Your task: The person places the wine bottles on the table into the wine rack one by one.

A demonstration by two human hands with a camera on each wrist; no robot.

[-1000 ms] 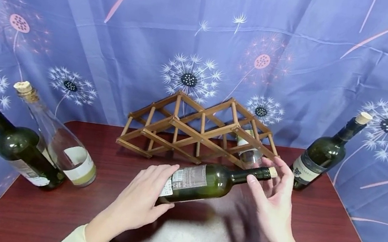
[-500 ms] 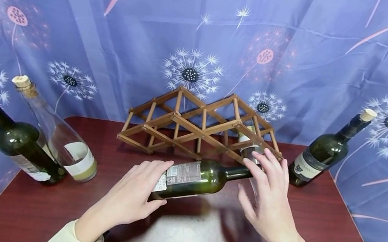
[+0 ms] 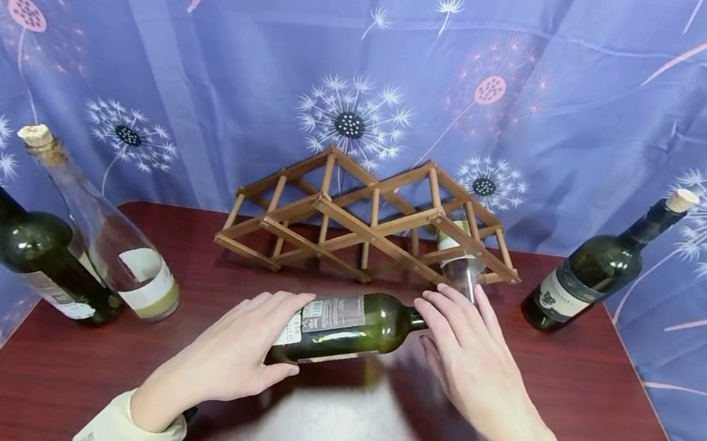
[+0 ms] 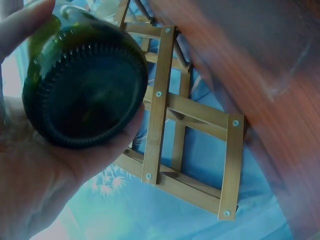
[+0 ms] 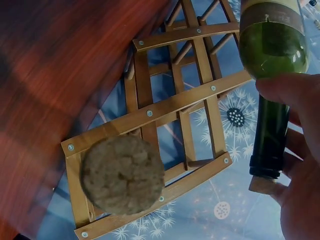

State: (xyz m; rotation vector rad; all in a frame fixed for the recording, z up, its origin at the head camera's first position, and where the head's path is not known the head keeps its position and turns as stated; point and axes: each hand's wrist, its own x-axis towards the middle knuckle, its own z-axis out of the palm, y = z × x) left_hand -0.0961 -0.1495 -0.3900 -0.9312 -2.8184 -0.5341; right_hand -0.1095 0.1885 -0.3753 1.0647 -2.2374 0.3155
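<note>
A dark green wine bottle [image 3: 339, 324] lies nearly level above the table, its neck pointing right. My left hand [image 3: 240, 348] grips its base end, thumb below and fingers over the top; the left wrist view shows the ribbed bottle base [image 4: 90, 95] in that palm. Around the neck [image 5: 270, 135] my right hand [image 3: 475, 366] curls, its thumb by the shoulder, and the cork [image 5: 265, 185] shows past the fingers. Behind stands a wooden lattice wine rack [image 3: 368, 234]. A clear bottle [image 3: 460, 258] lies in its right end, and its cork [image 5: 122, 172] points toward me.
Two corked bottles stand at the left, one dark green [image 3: 37, 251] and one clear [image 3: 119, 248]. Another dark bottle [image 3: 589, 284] stands at the right. A blue patterned cloth [image 3: 244, 84] hangs behind the reddish table [image 3: 601, 436].
My right hand has come away from the cork end, turned palm down and closed over the neck. The bottle has shifted slightly left in my left hand's grip.
</note>
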